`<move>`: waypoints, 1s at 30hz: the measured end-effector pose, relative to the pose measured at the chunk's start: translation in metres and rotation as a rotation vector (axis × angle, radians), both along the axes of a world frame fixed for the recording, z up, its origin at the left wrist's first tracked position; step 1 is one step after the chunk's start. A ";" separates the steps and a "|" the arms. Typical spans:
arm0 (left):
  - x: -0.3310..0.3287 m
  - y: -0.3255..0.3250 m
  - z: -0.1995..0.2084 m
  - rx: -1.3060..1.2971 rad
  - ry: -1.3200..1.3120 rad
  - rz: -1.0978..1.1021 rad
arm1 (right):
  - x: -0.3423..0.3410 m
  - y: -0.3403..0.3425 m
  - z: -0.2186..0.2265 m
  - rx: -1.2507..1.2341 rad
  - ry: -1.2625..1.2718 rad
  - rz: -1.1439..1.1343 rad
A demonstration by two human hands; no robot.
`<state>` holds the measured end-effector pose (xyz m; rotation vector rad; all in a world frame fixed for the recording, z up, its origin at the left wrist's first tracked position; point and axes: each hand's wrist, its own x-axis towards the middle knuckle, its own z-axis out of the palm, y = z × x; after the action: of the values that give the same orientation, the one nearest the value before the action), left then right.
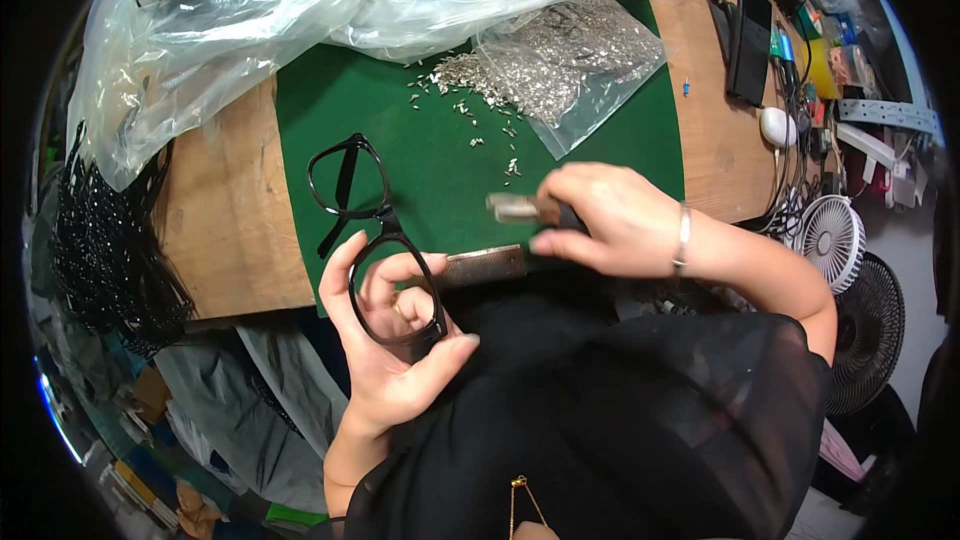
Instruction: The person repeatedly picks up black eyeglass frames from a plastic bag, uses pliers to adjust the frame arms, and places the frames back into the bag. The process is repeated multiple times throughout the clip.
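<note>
My left hand [408,372] is closed on a black eyeglass frame [389,227], gripping it by the near rim with the thumb and fingers. The frame is tilted up, and its far rim and a folded temple arm stand over the green mat [430,160]. In my right hand [615,220] is a short tool [513,207] with a metal head and a dark handle; motion blur hides its exact kind. Below the tool, at the table's near edge, sits a textured brown metal block [485,267]. My left fingertips are beside the block's left end.
Small silvery metal parts [470,80] lie scattered beside a clear plastic bag [585,60] full of them. Large plastic sheeting [230,50] covers the back left. Bundled black frames or strands [115,240] hang at the left. A phone [750,43], cables and fans [830,240] are at the right.
</note>
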<state>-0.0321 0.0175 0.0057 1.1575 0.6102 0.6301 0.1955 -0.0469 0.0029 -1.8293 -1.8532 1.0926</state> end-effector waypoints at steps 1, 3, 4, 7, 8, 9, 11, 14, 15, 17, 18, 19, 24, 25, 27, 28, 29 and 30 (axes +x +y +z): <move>-0.001 -0.001 -0.004 -0.022 -0.111 -0.002 | -0.001 0.003 -0.013 0.053 -0.061 -0.068; 0.005 -0.012 -0.002 -0.108 -0.092 0.095 | -0.007 0.012 -0.040 0.141 -0.109 -0.125; 0.006 -0.015 0.000 -0.044 -0.035 0.091 | -0.008 0.013 -0.045 0.191 -0.171 -0.112; -0.004 -0.017 -0.003 -0.125 0.082 0.036 | -0.010 0.014 -0.049 0.216 -0.178 -0.130; -0.003 -0.017 -0.001 -0.184 0.061 0.025 | -0.012 0.016 -0.051 0.196 -0.204 -0.117; -0.002 -0.016 0.002 -0.242 0.039 0.013 | -0.014 0.017 -0.053 0.184 -0.245 -0.104; -0.005 -0.012 -0.001 -0.329 -0.066 -0.081 | -0.017 0.020 -0.054 0.164 -0.327 -0.080; -0.010 -0.007 -0.005 -0.518 -0.157 -0.158 | -0.015 0.016 -0.046 0.173 -0.276 -0.096; -0.010 -0.011 -0.006 -0.461 -0.152 -0.127 | -0.017 0.016 -0.041 0.196 -0.215 -0.115; -0.010 -0.011 -0.006 -0.442 0.043 -0.125 | -0.021 0.013 -0.020 0.236 -0.092 -0.156; -0.006 -0.017 -0.010 -0.332 0.026 -0.085 | -0.025 0.011 -0.009 0.230 0.036 -0.205; -0.003 -0.022 -0.012 -0.275 0.052 -0.090 | -0.030 0.007 -0.002 0.222 0.164 -0.254; 0.016 -0.035 -0.011 -0.091 0.128 0.005 | -0.064 0.005 -0.002 0.154 0.573 -0.537; 0.017 -0.035 -0.009 -0.070 0.121 0.022 | -0.069 0.003 -0.009 0.216 0.614 -0.563; 0.019 -0.039 -0.011 -0.036 0.110 0.052 | -0.074 0.001 -0.009 0.125 0.804 -0.624; 0.020 -0.040 -0.012 -0.019 0.104 0.067 | -0.078 0.002 -0.011 0.168 0.838 -0.643; 0.021 -0.040 -0.011 -0.010 0.101 0.067 | -0.081 0.002 -0.013 0.207 0.871 -0.663; 0.022 -0.040 -0.010 -0.001 0.098 0.067 | -0.082 0.002 -0.013 0.246 0.904 -0.683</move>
<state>-0.0100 -0.0227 -0.0042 1.1759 0.7352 0.6329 0.1132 -0.0445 -0.0106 -1.3012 -0.7224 1.0780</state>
